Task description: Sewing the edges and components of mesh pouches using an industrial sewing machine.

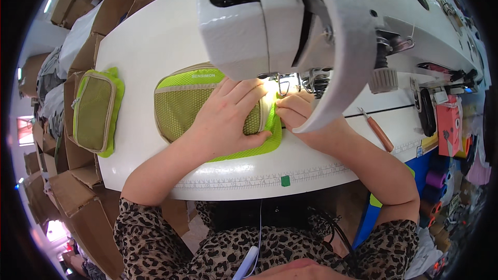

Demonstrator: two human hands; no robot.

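A green mesh pouch [179, 111] with beige piping and a bright lime edge lies flat on the white table, its right side under the needle area of the sewing machine [236, 33]. My left hand [223, 114] rests spread on the pouch, fingertips near the lit presser foot [284, 85] and thumb out toward the lime edge. At the pouch's right edge, my right hand [306, 116] has its fingers bent and pressed together on the lime fabric, close beside the foot. The machine's white curved guard hides part of that hand.
A second green pouch [96, 111] lies at the table's left edge beside cardboard boxes [78, 197]. To the right are a seam ripper-like tool with a brown handle [380, 134], a red box [447, 127] and thread spools [436, 179]. A measuring tape [244, 181] runs along the front edge.
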